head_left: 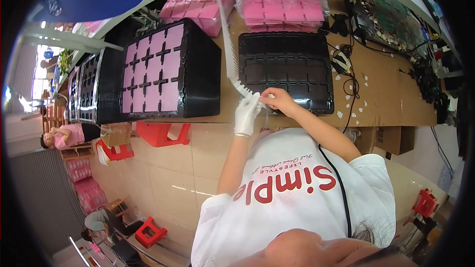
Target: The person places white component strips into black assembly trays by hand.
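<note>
My left hand (pixel 245 114), in a white glove, is closed on the lower end of a long white segmented strip (pixel 229 52). The strip hangs down from the top of the view and curls toward my fingers. My bare right hand (pixel 279 100) is pinched right beside the left fingertips; what it grips, if anything, is too small to make out. Just beyond and to the right of both hands lies a black plastic tray (pixel 287 71) with rows of shallow compartments, on the brown work surface (pixel 386 86).
A tall stack of black trays (pixel 200 69) with pink sheets stands left. Bagged pink foam (pixel 282 0) lies at the back. Circuit boards (pixel 386 17), black cables (pixel 350 69) and white scraps are at right. Red stools (pixel 161 133) and two other people are on the left side.
</note>
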The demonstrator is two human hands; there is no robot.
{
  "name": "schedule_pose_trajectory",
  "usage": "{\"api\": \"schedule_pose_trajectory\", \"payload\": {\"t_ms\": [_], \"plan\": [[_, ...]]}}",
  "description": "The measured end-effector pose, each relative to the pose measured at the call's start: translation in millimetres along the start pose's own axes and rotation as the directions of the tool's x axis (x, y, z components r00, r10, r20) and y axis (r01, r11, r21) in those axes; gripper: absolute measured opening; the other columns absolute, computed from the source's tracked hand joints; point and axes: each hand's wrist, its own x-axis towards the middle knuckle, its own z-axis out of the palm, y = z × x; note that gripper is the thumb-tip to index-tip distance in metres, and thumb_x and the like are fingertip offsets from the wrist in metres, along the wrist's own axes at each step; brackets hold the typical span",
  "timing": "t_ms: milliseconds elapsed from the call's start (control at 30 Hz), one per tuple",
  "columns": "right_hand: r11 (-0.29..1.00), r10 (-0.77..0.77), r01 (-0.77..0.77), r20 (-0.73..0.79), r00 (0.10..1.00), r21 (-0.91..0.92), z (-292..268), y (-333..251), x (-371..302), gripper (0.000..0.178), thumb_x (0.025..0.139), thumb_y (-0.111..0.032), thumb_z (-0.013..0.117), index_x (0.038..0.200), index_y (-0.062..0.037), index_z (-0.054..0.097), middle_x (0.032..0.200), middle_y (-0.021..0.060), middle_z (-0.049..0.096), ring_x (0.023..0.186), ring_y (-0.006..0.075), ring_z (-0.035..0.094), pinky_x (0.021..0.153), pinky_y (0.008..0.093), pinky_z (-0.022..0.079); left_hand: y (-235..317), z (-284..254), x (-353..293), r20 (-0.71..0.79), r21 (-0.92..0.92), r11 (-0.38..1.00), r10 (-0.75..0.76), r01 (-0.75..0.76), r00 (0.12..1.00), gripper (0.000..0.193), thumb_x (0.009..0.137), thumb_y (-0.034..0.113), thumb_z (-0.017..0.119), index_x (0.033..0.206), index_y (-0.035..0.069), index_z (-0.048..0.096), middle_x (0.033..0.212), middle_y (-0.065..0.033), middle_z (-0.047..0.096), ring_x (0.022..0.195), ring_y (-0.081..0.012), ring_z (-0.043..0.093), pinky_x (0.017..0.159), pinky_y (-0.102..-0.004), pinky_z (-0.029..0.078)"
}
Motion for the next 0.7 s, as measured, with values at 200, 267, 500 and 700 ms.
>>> {"api": "schedule_pose_trajectory", "payload": {"t_ms": [200, 267, 500, 700], "plan": [[0.911, -0.292, 0.223, -0.159, 0.943, -0.348, -17.6, 0.7, -16.4, 0.011, 0.081, -0.012, 0.071, 0.083, -0.0035, 0.064, 0.069, -0.0044, 0.052, 0.059, 0.0052, 0.043, 0.051, 0.0228, 0.035, -1.1, 21.2, 7.7, 0.026, 0.102, 0.994, -0.043, 0.040, 0.999, 0.017, 0.091, 0.020, 0.063, 0.100, 0.006, 0.063, 0.091, -0.0006, 0.065, 0.074, -0.0066, 0.060, 0.064, -0.0196, 0.049], [0.602, -0.638, 0.486, -0.016, 0.770, -0.633, -22.6, -2.1, -23.1, 0.010, 0.079, -0.009, 0.072, 0.083, -0.0028, 0.065, 0.066, -0.0018, 0.049, 0.058, 0.0076, 0.043, 0.053, 0.0228, 0.037, -7.2, 26.0, 16.4, 0.042, 0.103, 0.994, -0.033, 0.029, 0.999, 0.016, 0.090, 0.019, 0.064, 0.098, 0.005, 0.063, 0.089, -0.0014, 0.065, 0.073, -0.0067, 0.061, 0.061, -0.0196, 0.049], [0.774, -0.468, 0.274, -0.224, 0.855, -0.570, -93.1, -41.5, -11.5, 0.008, 0.079, -0.014, 0.072, 0.082, -0.0081, 0.068, 0.073, -0.0023, 0.060, 0.068, 0.0066, 0.052, 0.064, 0.0246, 0.043, -17.7, 29.5, 32.7, -0.069, 0.148, 0.989, -0.007, 0.017, 0.998, 0.020, 0.086, 0.022, 0.070, 0.087, 0.004, 0.061, 0.073, -0.0004, 0.060, 0.057, -0.0052, 0.053, 0.051, -0.0174, 0.043], [0.708, -0.553, 0.033, -0.526, 0.647, -0.705, -227.5, -71.4, 46.2, 0.014, 0.078, -0.022, 0.072, 0.085, -0.0100, 0.069, 0.072, 0.0026, 0.064, 0.068, 0.0137, 0.059, 0.064, 0.0286, 0.046, -15.5, 35.7, 31.9, -0.099, 0.193, 0.981, -0.006, 0.025, 0.995, 0.020, 0.087, 0.024, 0.069, 0.086, 0.005, 0.062, 0.072, 0.0003, 0.060, 0.059, -0.0042, 0.053, 0.052, -0.0164, 0.042]]}}
